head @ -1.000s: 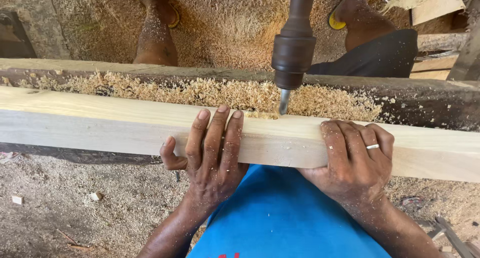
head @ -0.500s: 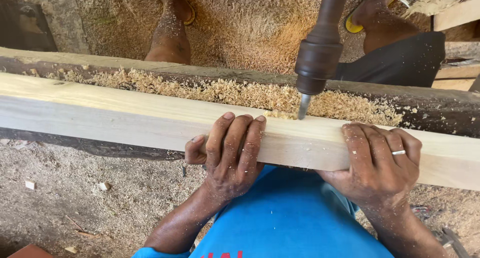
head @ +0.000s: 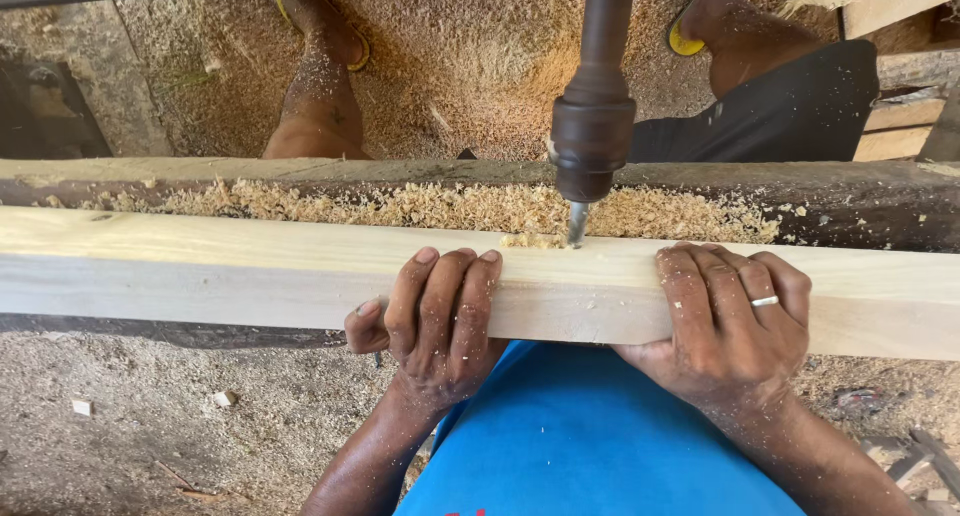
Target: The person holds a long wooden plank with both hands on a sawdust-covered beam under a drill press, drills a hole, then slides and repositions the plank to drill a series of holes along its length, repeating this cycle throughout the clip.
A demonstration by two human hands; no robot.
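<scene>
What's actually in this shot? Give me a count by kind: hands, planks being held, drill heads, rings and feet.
Hands: 2, the left hand and right hand, both on the plank
Pale wooden plank: 1
Drill head with its bit: 1
Ring: 1
Feet of another person: 2, and
Total: 7

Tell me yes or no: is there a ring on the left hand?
No: the left hand on the pale wooden beam shows bare fingers; the ring sits on the right hand.

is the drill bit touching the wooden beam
Touching. In the head view the drill bit meets the top face of the wooden beam, with fresh shavings piled at its tip and no gap visible.
</scene>
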